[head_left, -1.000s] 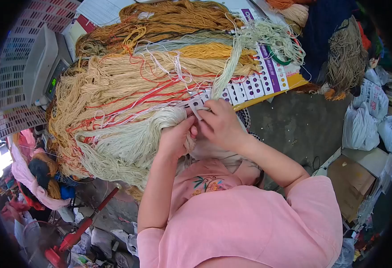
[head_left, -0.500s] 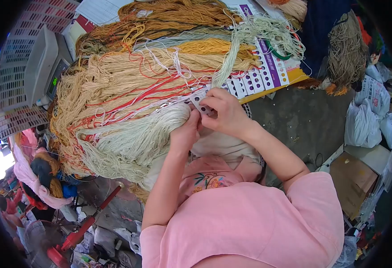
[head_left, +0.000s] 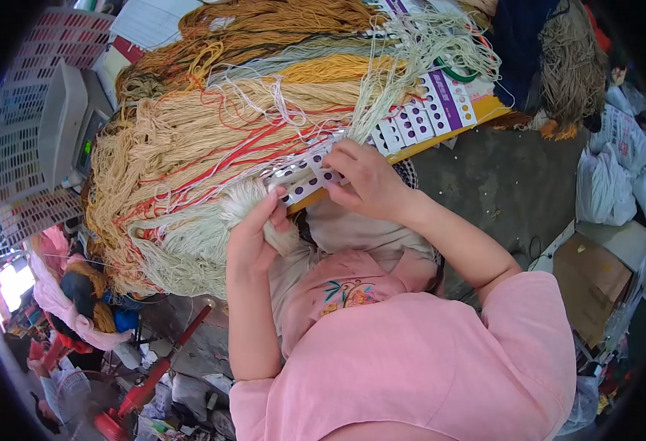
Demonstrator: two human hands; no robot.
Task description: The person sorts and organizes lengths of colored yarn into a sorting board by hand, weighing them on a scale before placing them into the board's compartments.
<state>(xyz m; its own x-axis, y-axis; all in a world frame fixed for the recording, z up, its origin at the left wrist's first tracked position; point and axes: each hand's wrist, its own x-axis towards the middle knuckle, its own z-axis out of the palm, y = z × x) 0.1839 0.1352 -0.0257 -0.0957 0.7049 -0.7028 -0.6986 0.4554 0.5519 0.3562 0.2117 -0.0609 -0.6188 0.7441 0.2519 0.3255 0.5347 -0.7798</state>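
My left hand (head_left: 253, 235) is closed round the end of a pale green-white skein (head_left: 190, 246) at the table's front edge. Just right of it, my right hand (head_left: 359, 176) pinches a strand or card edge near a white card with round holes (head_left: 297, 189); its fingertips partly hide what they hold. From there a bunch of pale green threads (head_left: 370, 103) runs up to a loose tangle (head_left: 444, 44). More punched cards (head_left: 415, 121) lie along the front edge. Beige skeins (head_left: 176, 140) with red and white strands lie behind my hands.
Brown skeins (head_left: 264, 29) and yellow thread (head_left: 337, 70) lie at the back. A scale (head_left: 65, 125) and a perforated plastic basket (head_left: 18, 147) stand left. White bags (head_left: 606, 184) and a cardboard box (head_left: 587, 279) are at right. A red pole-like object (head_left: 165, 360) is lower left.
My left hand has moved left and down with the skein end, away from my right hand, uncovering more of the punched card. The threads above my right hand have spread apart.
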